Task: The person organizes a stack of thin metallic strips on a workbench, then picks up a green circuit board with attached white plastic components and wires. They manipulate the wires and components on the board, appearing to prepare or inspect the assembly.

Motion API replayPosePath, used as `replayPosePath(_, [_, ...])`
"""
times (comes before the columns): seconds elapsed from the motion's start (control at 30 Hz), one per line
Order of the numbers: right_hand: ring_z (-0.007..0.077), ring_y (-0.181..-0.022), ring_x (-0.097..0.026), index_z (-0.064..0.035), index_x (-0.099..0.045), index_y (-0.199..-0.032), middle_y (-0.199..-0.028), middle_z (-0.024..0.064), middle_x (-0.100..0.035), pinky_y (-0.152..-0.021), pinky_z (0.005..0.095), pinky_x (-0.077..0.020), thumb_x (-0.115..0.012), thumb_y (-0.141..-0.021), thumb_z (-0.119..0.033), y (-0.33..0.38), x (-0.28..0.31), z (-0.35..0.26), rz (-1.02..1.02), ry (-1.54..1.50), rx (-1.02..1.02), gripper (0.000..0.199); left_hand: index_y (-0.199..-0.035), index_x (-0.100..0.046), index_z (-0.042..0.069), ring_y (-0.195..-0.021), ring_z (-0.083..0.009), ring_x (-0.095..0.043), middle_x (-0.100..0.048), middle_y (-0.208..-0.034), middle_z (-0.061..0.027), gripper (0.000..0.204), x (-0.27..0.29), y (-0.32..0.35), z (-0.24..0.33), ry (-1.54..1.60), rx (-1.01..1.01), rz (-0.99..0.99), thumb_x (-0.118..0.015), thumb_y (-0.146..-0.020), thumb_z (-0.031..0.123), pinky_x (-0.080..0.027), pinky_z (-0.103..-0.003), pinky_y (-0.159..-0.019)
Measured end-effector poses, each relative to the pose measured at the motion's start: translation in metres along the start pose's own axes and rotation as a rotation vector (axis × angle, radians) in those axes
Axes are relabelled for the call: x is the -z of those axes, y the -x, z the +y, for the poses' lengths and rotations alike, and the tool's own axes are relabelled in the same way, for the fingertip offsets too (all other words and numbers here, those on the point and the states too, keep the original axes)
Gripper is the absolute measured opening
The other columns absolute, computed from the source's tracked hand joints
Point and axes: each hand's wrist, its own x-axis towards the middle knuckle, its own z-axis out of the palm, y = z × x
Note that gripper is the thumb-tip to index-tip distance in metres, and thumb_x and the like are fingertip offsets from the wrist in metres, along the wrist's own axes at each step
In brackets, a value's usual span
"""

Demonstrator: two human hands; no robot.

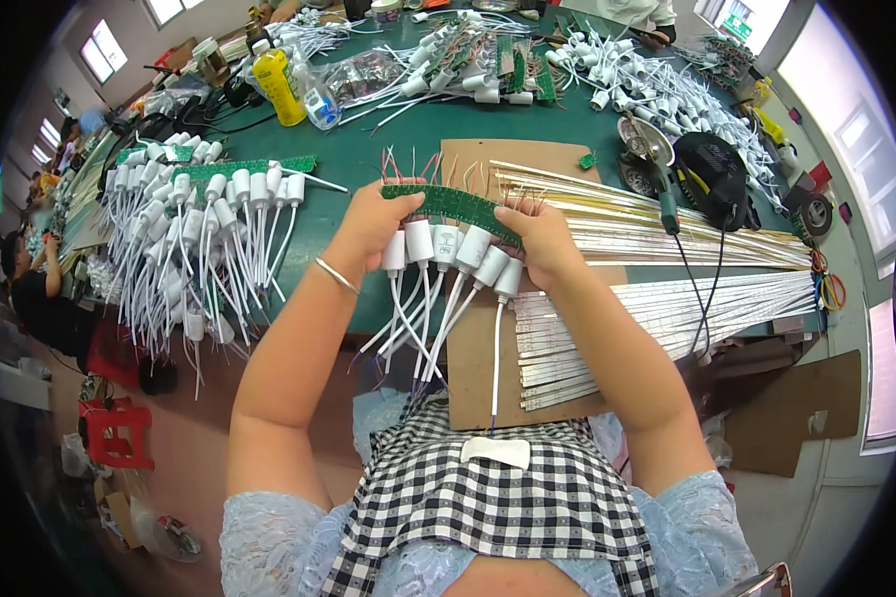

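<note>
- Checked black-and-white apron (488, 497) fills the bottom of the view, with a small white patch at its top edge, worn over a pale blue lace top.
- Both forearms rise from there to the middle of the picture; a thin silver bracelet (336, 276) sits on the left wrist.
- Left hand (373, 224) is clenched on the left end of a long green circuit strip (453, 206), thumb under, fingers over the top.
- Right hand (540, 239) grasps the strip's right end, fingers curled round it.
- That strip is held in the air just above the near edge of the green table (368, 149), tilted down toward the right, over a brown cardboard sheet (478, 368).
- White plugs (448, 254) hang in a row from the strip's lower edge, each trailing a white cord toward the apron; thin red wires seem to stick up from its top edge, though they are too fine to be sure.
- Pile of narrow pale strips (667, 298) fans out to the right, just beside the right hand.
- Heap of similar plugs with cords (199, 239) lies to the left on another green strip.
- Black soldering iron stand (712, 174) and a yellow bottle (279, 85) stand farther back.
</note>
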Motion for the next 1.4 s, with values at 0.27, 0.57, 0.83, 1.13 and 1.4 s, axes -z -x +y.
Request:
replayPosePath(0.27, [0.0245,-0.091,-0.064,0.0047,-0.049,-0.127,-0.109,0.0155,-0.064,-0.085,0.0358,-0.0513,-0.073,-0.081,-0.018,0.012,0.017,-0.018,0.042,0.317,0.259,0.057,-0.118,-0.059,0.0,-0.086,-0.0136,-0.063,-0.066,-0.104,-0.0089,0.032,-0.002,0.015,0.018,0.05,-0.09,-0.049,-0.063,-0.086,0.004,-0.053,-0.029,-0.075])
replayPosePath(0.57, [0.0165,-0.086,-0.058,-0.0008,-0.045,-0.133,-0.097,0.0086,-0.063,-0.076,0.0311,-0.0471,-0.058,-0.095,-0.022,0.047,-0.03,-0.029,-0.418,0.418,0.328,0.045,-0.123,-0.054,-0.001,-0.093,-0.0202,-0.067,-0.065,-0.11,-0.0115,0.046,0.001,0.06,0.033,0.292,-0.007,-0.414,-0.069,-0.084,0.015,-0.056,-0.034,-0.084])
replayPosePath(0.83, [0.0188,-0.076,-0.066,0.0021,-0.062,-0.101,-0.077,0.0119,-0.064,-0.068,0.0348,-0.0501,-0.064,-0.089,-0.021,0.009,-0.054,0.0,-0.038,0.822,0.509,0.026,-0.117,-0.061,-0.003,-0.09,-0.015,-0.065,-0.067,-0.103,-0.01,0.03,-0.01,0.042,0.01,0.091,-0.055,-0.141,-0.062,-0.088,0.005,-0.052,-0.028,-0.083])
replayPosePath(1.13, [0.0115,-0.07,-0.063,0.0028,-0.064,-0.106,-0.08,0.0086,-0.067,-0.06,0.0271,-0.0505,-0.067,-0.085,-0.009,-0.006,-0.062,0.013,-0.093,0.676,0.474,0.025,-0.113,-0.065,-0.004,-0.092,-0.0129,-0.063,-0.067,-0.106,-0.0085,0.025,-0.014,0.028,0.0,0.069,-0.026,-0.086,-0.059,-0.09,0.004,-0.05,-0.026,-0.086])
replayPosePath(1.4, [0.0194,-0.073,-0.063,-0.0021,-0.066,-0.105,-0.085,0.0096,-0.068,-0.065,0.0324,-0.0489,-0.072,-0.081,-0.016,0.0,-0.067,0.001,-0.234,0.367,0.299,0.028,-0.119,-0.063,0.0,-0.099,-0.0125,-0.061,-0.066,-0.113,-0.0049,0.027,-0.005,0.033,0.013,0.28,0.017,-0.291,-0.055,-0.097,0.015,-0.051,-0.026,-0.086])
